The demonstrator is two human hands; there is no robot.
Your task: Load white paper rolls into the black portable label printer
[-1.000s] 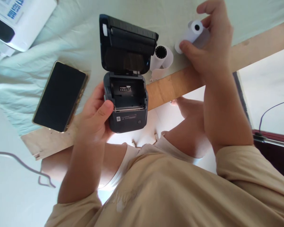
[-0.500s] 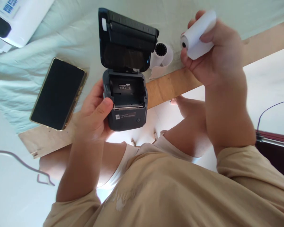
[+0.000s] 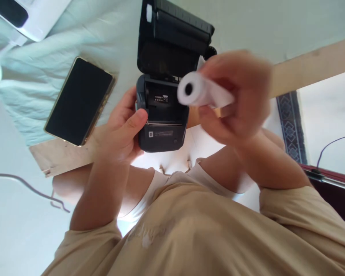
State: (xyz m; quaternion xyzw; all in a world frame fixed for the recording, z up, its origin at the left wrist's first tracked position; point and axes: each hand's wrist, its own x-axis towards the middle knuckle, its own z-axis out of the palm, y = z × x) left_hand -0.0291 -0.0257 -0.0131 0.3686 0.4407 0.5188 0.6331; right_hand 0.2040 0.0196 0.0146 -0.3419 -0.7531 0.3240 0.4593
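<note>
A small black printer (image 3: pixel 162 115) stands at the table's near edge with its lid (image 3: pixel 172 42) swung up and its paper bay bare. My left hand (image 3: pixel 120 128) grips the printer's left side, thumb on its front corner. My right hand (image 3: pixel 235 97), blurred by motion, holds a white paper roll (image 3: pixel 202 92) just right of and above the open bay, its hollow core facing me. A second roll behind the lid is almost hidden by my hand.
A black phone (image 3: pixel 79 100) lies face up left of the printer on the pale green cloth (image 3: pixel 46 76). A white box (image 3: pixel 31 15) sits at the far left corner. The wooden table edge (image 3: pixel 304 71) runs to the right. A dark cable (image 3: pixel 25 186) trails on the floor.
My right hand has lifted the paper roll off the table and carried it left and toward me, to just beside the open printer bay. My left hand stays on the printer.
</note>
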